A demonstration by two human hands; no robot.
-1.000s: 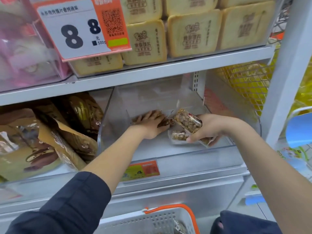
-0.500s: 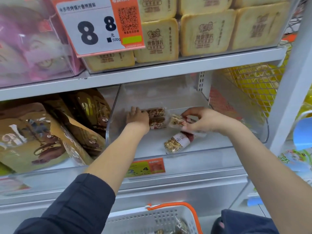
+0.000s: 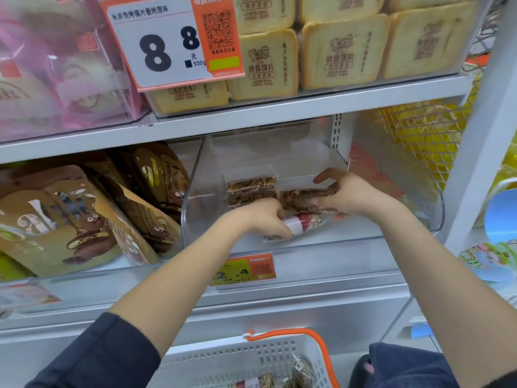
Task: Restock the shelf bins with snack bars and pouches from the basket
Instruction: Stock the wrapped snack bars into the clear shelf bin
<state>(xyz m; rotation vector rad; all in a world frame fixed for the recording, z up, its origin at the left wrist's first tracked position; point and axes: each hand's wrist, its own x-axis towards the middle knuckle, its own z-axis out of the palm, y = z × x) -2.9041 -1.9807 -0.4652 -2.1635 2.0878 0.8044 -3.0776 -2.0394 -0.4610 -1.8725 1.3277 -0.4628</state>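
A clear plastic shelf bin on the middle shelf holds several wrapped nut snack bars. Two bars lie stacked side by side at the bin's back left. My right hand grips another nut bar just right of them. My left hand grips the end of a bar with a white and red label lying near the bin's front. Below, the white basket with an orange handle holds more wrapped bars.
Brown cookie pouches fill the bin to the left. Toast-slice packs and a big "8.8" price sign sit on the shelf above. A white shelf upright stands at the right, with yellow goods behind mesh.
My left hand has moved from the stacked bars to the labelled bar at the front and taken hold of it. My right hand has set its bar lengthwise beside the stack.
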